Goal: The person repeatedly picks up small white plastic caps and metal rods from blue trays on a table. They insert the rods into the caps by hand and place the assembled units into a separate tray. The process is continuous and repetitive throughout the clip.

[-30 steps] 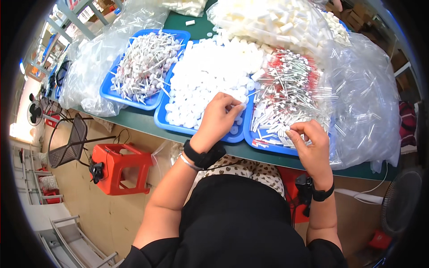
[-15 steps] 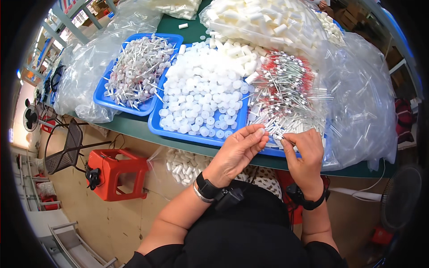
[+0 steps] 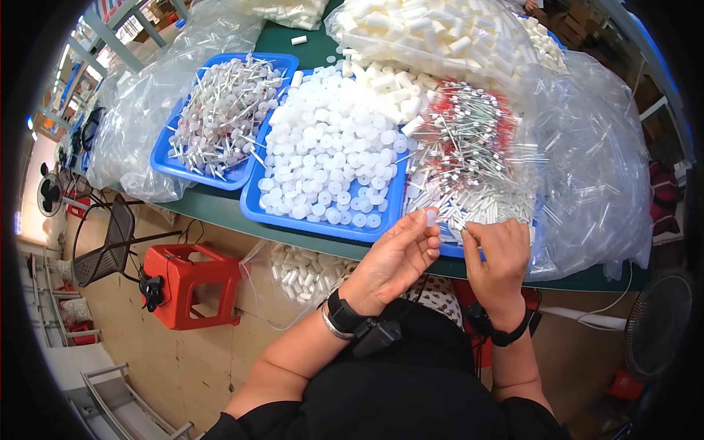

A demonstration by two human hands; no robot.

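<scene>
My left hand (image 3: pixel 405 247) pinches a small translucent white disc (image 3: pixel 431 217) between thumb and fingertips, just in front of the trays. Close beside it on the right, my right hand (image 3: pixel 499 251) is closed in a pinch at the edge of the pile of thin white tubes (image 3: pixel 440 199). What its fingertips hold is too small to make out. Many similar discs (image 3: pixel 323 169) fill the middle blue tray (image 3: pixel 293 213). Beyond my right hand lie thin stems with white tips and red parts (image 3: pixel 473 121), heaped above the white tubes.
On the left stands a blue tray (image 3: pixel 172 167) of assembled disc-and-stem pieces (image 3: pixel 224 110). White foam-like cylinders (image 3: pixel 433 37) spill from a bag at the back. Clear plastic bags (image 3: pixel 587 161) cover the right side. A red stool (image 3: pixel 187 286) and a fan (image 3: pixel 660 315) flank me below table height.
My left hand has turned slightly, and the disc at its fingertips now shows more plainly. My right hand stays nearly in place, still pinching.
</scene>
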